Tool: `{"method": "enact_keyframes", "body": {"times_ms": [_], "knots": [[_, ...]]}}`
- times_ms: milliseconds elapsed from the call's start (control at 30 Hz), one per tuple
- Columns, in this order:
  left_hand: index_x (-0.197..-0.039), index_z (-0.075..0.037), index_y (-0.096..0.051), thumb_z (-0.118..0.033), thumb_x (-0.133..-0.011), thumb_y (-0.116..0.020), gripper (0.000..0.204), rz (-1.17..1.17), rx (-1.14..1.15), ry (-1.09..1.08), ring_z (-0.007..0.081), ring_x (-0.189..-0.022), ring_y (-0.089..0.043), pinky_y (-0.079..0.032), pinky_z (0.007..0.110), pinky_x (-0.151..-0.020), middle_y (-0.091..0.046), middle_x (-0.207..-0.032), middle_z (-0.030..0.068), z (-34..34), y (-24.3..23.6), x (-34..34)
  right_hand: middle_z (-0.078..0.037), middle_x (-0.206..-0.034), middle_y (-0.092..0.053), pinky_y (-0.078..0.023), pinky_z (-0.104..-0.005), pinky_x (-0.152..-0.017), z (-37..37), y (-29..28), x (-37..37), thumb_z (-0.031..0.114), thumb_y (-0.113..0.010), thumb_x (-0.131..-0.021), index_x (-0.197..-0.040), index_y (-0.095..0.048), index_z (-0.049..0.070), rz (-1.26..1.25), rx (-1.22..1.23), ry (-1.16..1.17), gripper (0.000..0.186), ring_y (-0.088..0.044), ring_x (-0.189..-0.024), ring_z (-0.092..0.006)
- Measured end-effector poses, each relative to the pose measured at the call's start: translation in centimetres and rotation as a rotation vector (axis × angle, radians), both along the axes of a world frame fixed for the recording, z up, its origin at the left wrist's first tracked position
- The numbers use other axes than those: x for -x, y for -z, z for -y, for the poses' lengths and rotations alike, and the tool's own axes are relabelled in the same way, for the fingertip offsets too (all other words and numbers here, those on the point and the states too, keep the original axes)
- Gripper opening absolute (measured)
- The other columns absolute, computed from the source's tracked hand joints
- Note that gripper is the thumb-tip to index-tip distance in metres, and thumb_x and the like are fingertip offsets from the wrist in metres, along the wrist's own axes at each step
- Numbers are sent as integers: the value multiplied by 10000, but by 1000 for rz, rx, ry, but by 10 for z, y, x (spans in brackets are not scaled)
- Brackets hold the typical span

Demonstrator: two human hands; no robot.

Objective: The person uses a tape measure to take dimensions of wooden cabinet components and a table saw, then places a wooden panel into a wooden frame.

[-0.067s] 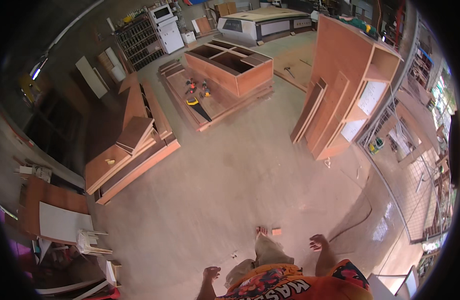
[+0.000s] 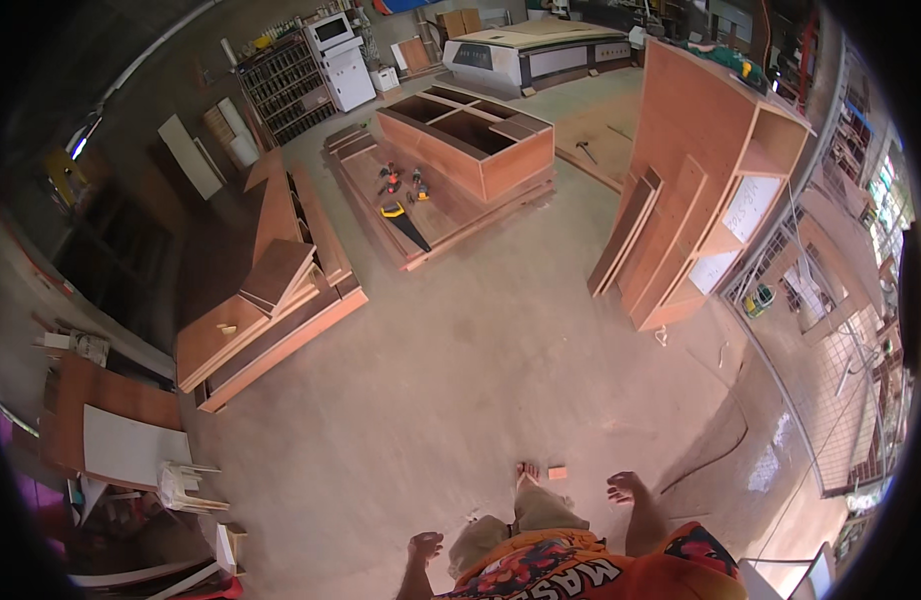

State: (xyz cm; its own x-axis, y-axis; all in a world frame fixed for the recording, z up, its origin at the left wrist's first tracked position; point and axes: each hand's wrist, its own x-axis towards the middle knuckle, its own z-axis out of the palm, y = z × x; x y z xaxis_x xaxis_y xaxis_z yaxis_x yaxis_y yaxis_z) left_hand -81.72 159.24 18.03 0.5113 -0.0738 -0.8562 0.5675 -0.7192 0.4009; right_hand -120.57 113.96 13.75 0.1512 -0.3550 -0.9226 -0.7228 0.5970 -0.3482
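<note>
My left hand [image 2: 425, 546] hangs low beside my left leg, its fingers loosely curled and nothing in it. Out to the right of my legs is my right hand [image 2: 626, 487], with its fingers partly bent and apart, also holding nothing. Both hands are in the air, touching no object. The thing nearest my right hand is a small wood block [image 2: 558, 473] lying on the concrete floor [image 2: 461, 360] next to my bare foot. Farther ahead, a handsaw [image 2: 406, 226] with a yellow and black handle and some power drills [image 2: 391, 180] lie on stacked wood panels [image 2: 446, 235].
An open wooden cabinet frame [image 2: 516, 170] rests on the panels. At the right stands a tall wooden cabinet [image 2: 686, 150] with boards leaning on it, near a wire mesh fence [image 2: 831, 430]. More panels [image 2: 271, 340] are stacked at the left. A hammer [image 2: 587, 151] lies behind.
My view has shifted slightly, so the room's contents sit a little lower and farther right. My right hand has moved slightly left; my left hand looks nearly unchanged.
</note>
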Motion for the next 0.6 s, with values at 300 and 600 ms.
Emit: {"method": "enact_keyframes", "body": {"times_ms": [300,600], "knots": [[-1174,-28,-771,-191,-963,-791,267,-61,185,187,141,-733,-709,-584,296,-622,-767,-914,57,97,-1,-84,-102,-941,-770,-592,-341,-606,44,-75,-110,208,-715,-1001,-1320,-681,41,301,436,90,362,-749,-734,-195],[-1118,-60,-760,-198,-999,-741,183,-29,9,919,130,-710,-664,-560,315,-622,-694,-842,15,201,-11,-185,-99,-863,-774,-610,-360,-550,-168,-90,44,190,-626,-1000,-1111,-765,38,-196,430,856,234,-749,-662,-196]]}}
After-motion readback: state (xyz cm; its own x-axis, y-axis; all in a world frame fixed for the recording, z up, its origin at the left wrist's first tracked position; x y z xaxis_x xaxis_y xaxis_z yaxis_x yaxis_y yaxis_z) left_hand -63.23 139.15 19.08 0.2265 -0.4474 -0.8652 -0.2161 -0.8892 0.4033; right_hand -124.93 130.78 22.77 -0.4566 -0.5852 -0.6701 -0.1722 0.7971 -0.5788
